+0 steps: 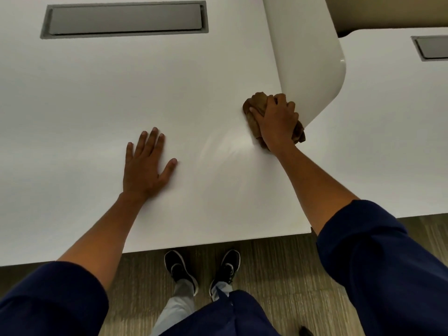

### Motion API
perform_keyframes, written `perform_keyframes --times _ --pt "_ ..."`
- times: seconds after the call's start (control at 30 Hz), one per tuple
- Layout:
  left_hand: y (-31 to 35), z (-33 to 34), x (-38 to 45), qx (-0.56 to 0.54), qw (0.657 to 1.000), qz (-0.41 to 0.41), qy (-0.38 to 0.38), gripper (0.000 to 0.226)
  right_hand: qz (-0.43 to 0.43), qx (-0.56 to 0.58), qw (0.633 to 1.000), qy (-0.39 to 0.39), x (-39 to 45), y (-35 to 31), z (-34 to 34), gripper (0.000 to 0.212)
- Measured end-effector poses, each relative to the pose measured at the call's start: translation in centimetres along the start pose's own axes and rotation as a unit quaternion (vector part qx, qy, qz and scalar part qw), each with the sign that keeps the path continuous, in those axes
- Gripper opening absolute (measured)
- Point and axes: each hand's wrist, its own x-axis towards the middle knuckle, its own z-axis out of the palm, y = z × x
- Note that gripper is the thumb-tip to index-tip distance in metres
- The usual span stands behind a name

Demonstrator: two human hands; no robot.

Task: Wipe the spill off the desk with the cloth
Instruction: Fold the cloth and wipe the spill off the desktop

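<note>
A crumpled brown cloth (254, 105) lies pressed on the white desk (97, 105) near its right side, right against the foot of a white divider. My right hand (276, 120) is closed over the cloth and covers most of it. A faint shiny wet streak (228, 146) curves across the desk from below the cloth toward the front edge. My left hand (145, 166) rests flat on the desk, fingers spread, holding nothing, well to the left of the streak.
A white curved divider panel (312, 57) stands along the desk's right edge. A grey cable hatch (123, 19) is set into the far desk surface. A second desk (388, 129) with another hatch (434, 47) lies to the right. My feet stand on striped carpet (278, 275).
</note>
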Motion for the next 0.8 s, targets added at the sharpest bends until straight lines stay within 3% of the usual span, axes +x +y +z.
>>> perform_keyframes --times 0.4,0.8 --pt "0.0 -0.2 -0.1 -0.015 1.000 0.008 0.006 0.076 0.031 0.009 0.999 0.009 -11.3 2.2 -1.6 0.058" --pt "-0.4 0.3 0.0 -0.010 1.000 0.009 0.000 0.078 0.156 0.032 0.987 0.033 -22.2 5.5 -2.4 0.054"
